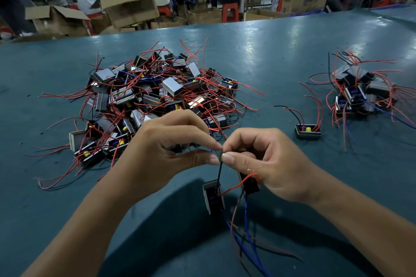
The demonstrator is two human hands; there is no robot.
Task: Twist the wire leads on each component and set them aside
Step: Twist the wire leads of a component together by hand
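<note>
Wire lead: a thin black lead (219, 172) rises from a small boxy component (212, 197) that hangs low in the middle of the view, just above the green table (281, 56); its top end sits between both sets of fingertips.
Second component: another dark component (249, 183) hangs just beside the first, partly behind the right palm; its red lead (238, 183) and several blue leads (246, 216) trail down toward the viewer.
Left hand: the left hand (166, 144) pinches the lead end between thumb and forefinger, the other fingers curled.
Right hand: the right hand (270, 159) pinches the same spot from the other side, fingertips touching the left's; whether it also clamps the second component against the palm I cannot tell.
Handling: the leads look soft and springy, easily kinked, and the bare strands at the tip are probably fragile. The block seems light enough to dangle from a single wire, yet it will swing. Best held near the stripped tip for the twist, with the body steadied.
Unworked pile: a large heap of components (148, 99) with red leads lies beyond the hands.
Set-aside group: a smaller cluster (360, 90) lies well apart to the right, with a lone component (308, 131) between it and the hands.
Background: seated workers and cardboard boxes (128, 7) beyond the table edge.
</note>
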